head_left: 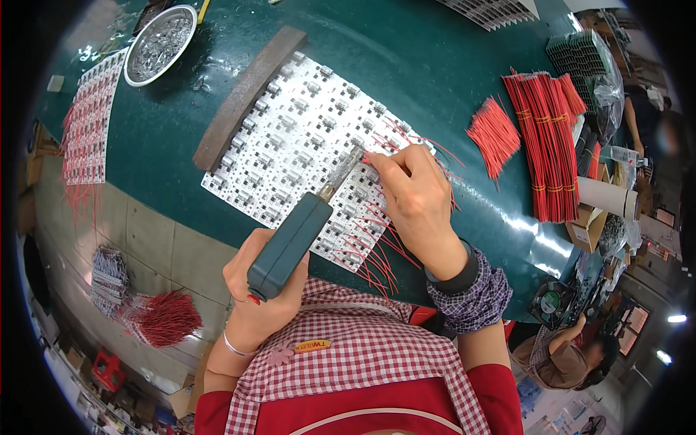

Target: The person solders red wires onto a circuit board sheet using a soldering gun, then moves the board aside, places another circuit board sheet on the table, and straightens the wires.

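My left hand (268,301) is wrapped around a dark green soldering gun (293,243), whose metal tip rests low over a white panel of circuit boards (250,177). Close to that tip, my right hand (417,196) pinches a thin red wire (367,157) against the panel; most of the wire is hidden under my fingers. More red wires (373,268) stick out along the panel's right and lower right edges. Rows of small dark parts cover the boards. Along the panel's upper left edge lies a brown metal bar (246,101), touching it.
On the green table (406,65), bundles of red wires (540,145) and a smaller loose pile (494,138) lie at the right. A white-rimmed bowl (129,72) and another wired panel (94,119) are at far left. A person (562,359) sits at lower right.
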{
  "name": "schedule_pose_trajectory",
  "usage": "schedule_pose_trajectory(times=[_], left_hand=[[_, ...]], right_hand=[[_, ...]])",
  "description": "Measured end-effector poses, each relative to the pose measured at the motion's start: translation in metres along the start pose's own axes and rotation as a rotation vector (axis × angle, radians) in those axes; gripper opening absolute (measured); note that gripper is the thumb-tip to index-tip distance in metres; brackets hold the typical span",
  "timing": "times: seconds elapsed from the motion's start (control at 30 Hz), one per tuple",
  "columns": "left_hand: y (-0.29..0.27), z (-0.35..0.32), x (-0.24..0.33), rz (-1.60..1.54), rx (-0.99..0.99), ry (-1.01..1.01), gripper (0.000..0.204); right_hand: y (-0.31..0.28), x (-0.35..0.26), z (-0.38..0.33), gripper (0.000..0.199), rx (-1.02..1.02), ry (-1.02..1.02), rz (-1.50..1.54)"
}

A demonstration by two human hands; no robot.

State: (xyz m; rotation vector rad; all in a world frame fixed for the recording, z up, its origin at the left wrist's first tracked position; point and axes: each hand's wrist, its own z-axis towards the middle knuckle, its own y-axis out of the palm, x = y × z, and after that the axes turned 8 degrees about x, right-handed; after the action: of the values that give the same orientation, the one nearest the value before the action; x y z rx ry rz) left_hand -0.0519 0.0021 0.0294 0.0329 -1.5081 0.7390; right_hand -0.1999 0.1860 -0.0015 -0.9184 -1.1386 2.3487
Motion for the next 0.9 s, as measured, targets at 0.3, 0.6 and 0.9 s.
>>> schedule_pose_trajectory(times=[0.3,0.6,0.9], left_hand=[[-0.007,-0.009,-0.005,0.005,0.019,0.002,0.015],[-0.009,-0.008,-0.001,-0.005,0.01,-0.019,0.019],[-0.009,-0.009,-0.001,-0.02,-0.001,-0.059,0.019]], right_hand=[[0.0,0.0,0.0,0.024,0.001,-0.001,-0.009],[0.0,-0.001,-0.001,0.022,0.063,-0.018,-0.031],[0.0,-0.007,-0.001,0.029,0.109,-0.024,-0.032]])
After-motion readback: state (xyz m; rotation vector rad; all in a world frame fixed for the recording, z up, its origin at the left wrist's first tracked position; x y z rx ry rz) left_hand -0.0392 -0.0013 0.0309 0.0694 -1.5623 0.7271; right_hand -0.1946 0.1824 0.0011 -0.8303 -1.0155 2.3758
